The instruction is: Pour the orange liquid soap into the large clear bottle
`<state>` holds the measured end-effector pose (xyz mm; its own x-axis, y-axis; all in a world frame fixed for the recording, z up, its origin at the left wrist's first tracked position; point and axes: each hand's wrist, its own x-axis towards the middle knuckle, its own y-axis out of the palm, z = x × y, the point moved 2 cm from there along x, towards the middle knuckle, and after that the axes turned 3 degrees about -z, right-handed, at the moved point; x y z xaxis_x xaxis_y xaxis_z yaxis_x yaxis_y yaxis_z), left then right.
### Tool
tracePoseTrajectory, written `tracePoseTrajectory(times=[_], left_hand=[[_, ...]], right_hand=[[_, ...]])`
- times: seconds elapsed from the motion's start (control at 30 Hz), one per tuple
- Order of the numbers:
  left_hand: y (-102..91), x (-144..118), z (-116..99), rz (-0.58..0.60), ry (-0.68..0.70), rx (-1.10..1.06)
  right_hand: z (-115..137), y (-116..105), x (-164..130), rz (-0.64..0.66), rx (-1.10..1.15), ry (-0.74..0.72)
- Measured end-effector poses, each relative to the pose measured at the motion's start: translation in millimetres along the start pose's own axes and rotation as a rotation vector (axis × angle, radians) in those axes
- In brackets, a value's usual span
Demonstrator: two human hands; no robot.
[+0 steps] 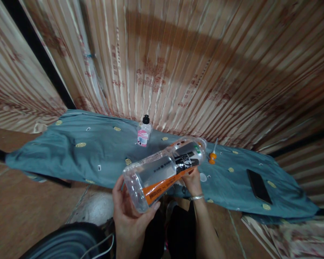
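Observation:
A large clear plastic bottle with an orange and silver label is held tilted above the cloth-covered table, its base toward me and its neck toward the far right. My left hand wraps round the base, thumb on the near side. My right hand, with a bracelet at the wrist, grips it from below near the neck end; most of those fingers are hidden behind the bottle. Beyond it stands a small clear bottle with a black cap and pink label. An orange tool with a pale shaft lies right of the neck.
A black phone lies on the right of the table, which has a teal patterned cloth. A small whitish disc is beside my right hand. Pleated curtains hang behind; a dark round stool is at lower left.

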<state>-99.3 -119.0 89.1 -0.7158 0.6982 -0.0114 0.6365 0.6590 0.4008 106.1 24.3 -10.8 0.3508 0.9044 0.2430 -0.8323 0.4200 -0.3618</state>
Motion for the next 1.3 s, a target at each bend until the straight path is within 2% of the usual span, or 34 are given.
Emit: tracePoseTrajectory(times=[0.87, 1.3], left_hand=[[-0.5, -1.0, 1.1, -0.002, -0.007, 0.0], [-1.0, -0.1, 1.1, 0.006, 0.009, 0.039]], right_hand=[[-5.4, 0.2, 1.2, 0.01, -0.032, -0.004], [1.3, 0.7, 0.0, -0.022, -0.011, -0.02]])
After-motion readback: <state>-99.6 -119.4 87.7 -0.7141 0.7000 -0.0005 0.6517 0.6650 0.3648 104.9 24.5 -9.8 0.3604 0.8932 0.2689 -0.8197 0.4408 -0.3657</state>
